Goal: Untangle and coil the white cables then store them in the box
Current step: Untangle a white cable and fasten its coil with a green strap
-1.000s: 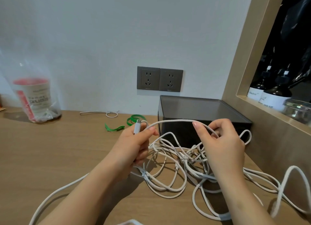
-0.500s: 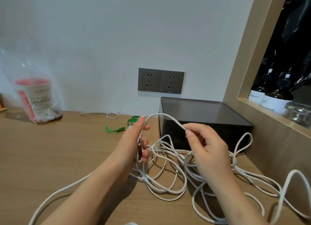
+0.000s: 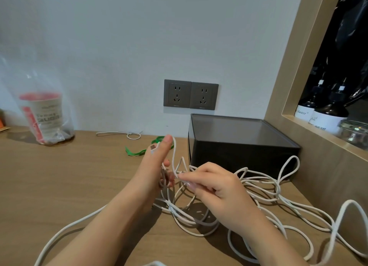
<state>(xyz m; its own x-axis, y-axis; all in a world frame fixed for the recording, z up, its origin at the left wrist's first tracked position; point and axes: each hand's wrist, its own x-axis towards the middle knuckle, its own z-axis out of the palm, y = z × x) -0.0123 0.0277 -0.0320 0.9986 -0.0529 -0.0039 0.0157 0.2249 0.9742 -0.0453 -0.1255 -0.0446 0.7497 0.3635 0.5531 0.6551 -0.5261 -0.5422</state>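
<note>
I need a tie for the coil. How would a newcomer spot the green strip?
Start at the two dark grey wall sockets. Below them, left of the black lidded box, a thin green strip lies on the wooden desk, partly behind the left hand. It alone is green; nearby cords are white.

White cables run off the bottom edge (right too).

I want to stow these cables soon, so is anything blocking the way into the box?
Nothing lies on the desk between the cables and the box; loops reach its front wall. But a flat smoky lid seems to cover the box's top, so it likely must come off first.
</note>
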